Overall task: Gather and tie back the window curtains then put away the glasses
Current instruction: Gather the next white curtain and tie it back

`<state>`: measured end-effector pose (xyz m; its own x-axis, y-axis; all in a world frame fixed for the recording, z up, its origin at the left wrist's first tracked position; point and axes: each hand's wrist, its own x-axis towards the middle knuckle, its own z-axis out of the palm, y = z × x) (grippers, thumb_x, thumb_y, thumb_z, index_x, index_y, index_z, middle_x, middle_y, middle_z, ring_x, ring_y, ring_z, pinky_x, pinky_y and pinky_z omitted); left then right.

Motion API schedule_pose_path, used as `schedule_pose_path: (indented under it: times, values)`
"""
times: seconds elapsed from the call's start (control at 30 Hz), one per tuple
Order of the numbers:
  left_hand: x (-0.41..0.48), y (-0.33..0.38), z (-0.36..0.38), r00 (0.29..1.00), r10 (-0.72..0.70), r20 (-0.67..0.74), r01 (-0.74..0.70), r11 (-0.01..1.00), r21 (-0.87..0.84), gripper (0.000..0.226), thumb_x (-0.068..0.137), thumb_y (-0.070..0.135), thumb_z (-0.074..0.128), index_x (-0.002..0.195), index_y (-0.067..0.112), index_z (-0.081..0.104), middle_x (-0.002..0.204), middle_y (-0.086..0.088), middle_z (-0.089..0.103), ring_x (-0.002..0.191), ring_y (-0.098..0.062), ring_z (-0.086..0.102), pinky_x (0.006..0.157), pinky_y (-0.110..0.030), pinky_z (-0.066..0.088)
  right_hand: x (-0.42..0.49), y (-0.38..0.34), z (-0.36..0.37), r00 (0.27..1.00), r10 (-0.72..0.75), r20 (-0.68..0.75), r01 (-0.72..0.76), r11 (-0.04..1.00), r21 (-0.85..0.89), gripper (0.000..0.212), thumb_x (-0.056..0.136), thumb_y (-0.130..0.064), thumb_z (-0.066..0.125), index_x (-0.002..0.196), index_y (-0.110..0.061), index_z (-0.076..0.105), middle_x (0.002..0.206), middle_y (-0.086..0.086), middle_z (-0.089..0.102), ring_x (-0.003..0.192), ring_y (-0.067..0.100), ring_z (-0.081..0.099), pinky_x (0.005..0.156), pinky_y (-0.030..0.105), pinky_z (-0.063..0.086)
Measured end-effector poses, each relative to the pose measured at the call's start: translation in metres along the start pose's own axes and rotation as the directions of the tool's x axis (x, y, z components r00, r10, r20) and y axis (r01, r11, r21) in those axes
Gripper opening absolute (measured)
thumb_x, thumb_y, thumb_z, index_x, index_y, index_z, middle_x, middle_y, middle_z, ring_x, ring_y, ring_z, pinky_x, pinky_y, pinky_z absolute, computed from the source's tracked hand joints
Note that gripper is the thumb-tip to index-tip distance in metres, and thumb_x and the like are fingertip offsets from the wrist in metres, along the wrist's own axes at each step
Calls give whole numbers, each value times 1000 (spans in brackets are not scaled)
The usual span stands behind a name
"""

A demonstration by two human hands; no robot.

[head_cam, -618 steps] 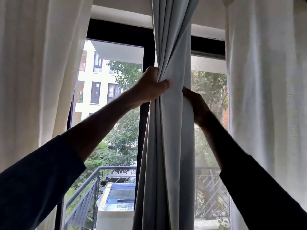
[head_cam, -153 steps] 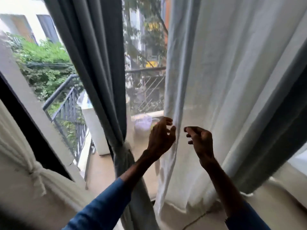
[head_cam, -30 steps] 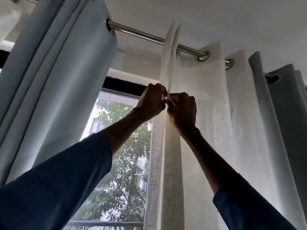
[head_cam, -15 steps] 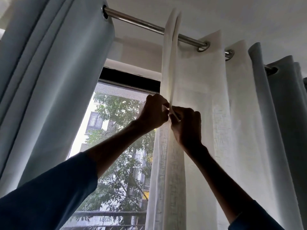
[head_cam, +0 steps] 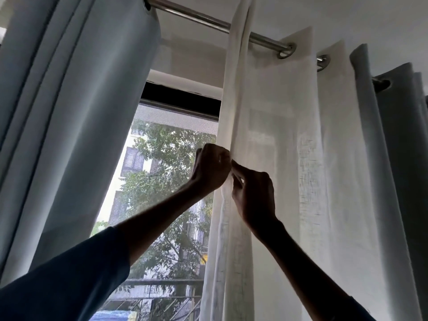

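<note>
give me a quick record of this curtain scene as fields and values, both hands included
left hand: pinches the front fold of the white curtain
right hand: pinches the same fold, slightly lower, close beside the left hand
white curtain: hangs from the rod; no tie visible
blue-grey curtain: hangs on the same rod, left of the window
window: uncovered between the two curtains; trees and a building outside

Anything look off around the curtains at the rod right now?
One thing: the leading edge of the white sheer curtain is doubled into a narrow strip that crosses in front of the rod and runs out of frame, above the other pleats. Left hand and right hand both pinch it. No damage visible.
</note>
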<state>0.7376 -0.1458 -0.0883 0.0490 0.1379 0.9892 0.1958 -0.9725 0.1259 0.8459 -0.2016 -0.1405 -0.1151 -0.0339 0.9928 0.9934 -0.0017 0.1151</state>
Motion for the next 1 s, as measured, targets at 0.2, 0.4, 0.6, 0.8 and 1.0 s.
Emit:
schedule_pose_path:
  times: [0.2, 0.4, 0.6, 0.8, 1.0]
  values:
    - [-1, 9, 5, 968, -226, 110, 242, 957, -162, 64, 97, 44, 54, 46, 6, 50, 41, -3, 46, 39, -16, 48, 49, -21, 39, -13, 2, -2, 993, -36, 111, 38, 999, -10, 52, 92, -3, 65, 139, -25, 62, 52, -3, 57, 38, 5, 32, 54, 20, 34]
    - [6, 6, 14, 984, -173, 44, 173, 985, -1, 37, 78, 22, 65, 51, 0, 52, 52, -14, 55, 57, -24, 54, 63, -34, 53, -19, 10, -18, 968, -151, 200, 134, 986, 97, 32, 101, -32, 57, 130, -24, 66, 113, -9, 75, 84, 10, 71, 75, 24, 58]
    - [7, -5, 14, 993, -114, -1, 114, 988, 100, 48, 85, 8, 61, 48, 13, 32, 48, 2, 32, 44, -8, 32, 44, -23, 24, -11, 49, -39, 998, 43, 54, -47, 995, 89, 30, 96, -46, 62, 90, -21, 78, 88, -8, 78, 66, 3, 70, 78, 34, 61]
    - [8, -26, 18, 999, 28, -22, -23, 982, 190, 4, 87, 7, 61, 88, 8, 58, 77, -9, 65, 64, -16, 56, 57, -27, 46, 33, 102, -68, 931, 184, -315, -216, 974, -71, 39, 87, -50, 71, 109, -19, 66, 106, -5, 67, 98, 15, 63, 83, 18, 39]
    - [12, -26, 18, 997, 67, -36, -59, 981, 186, 62, 79, -2, 65, 131, 16, 36, 57, 3, 51, 46, -4, 47, 47, -34, 51, 65, 132, -65, 829, 558, -39, -560, 827, -49, 78, 82, -59, 73, 132, -1, 56, 130, 16, 62, 126, 35, 54, 105, 43, 45]
